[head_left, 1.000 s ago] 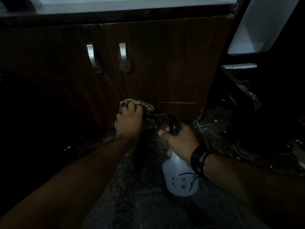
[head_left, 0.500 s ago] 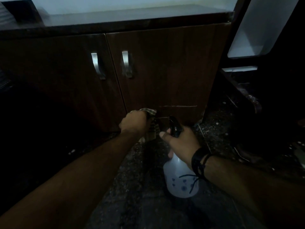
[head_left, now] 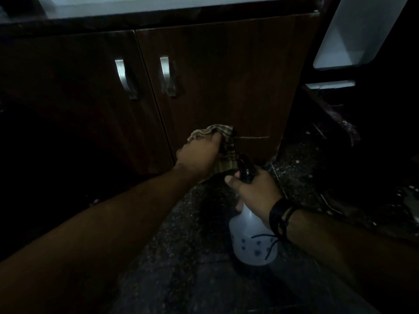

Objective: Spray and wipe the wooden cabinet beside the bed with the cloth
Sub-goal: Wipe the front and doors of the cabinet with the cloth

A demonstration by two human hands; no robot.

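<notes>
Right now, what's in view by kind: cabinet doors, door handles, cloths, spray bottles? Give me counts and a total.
Cabinet doors: 2, left door and right door
Door handles: 2, left handle and right handle
Cloths: 1, checked cloth under the left hand
Spray bottles: 1, spray bottle in the right hand
Total: 6

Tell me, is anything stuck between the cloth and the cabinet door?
Nothing visible is. The left hand presses the checked cloth against the lower part of the right cabinet door. The right hand holds the spray bottle lower down, away from the door.
</notes>
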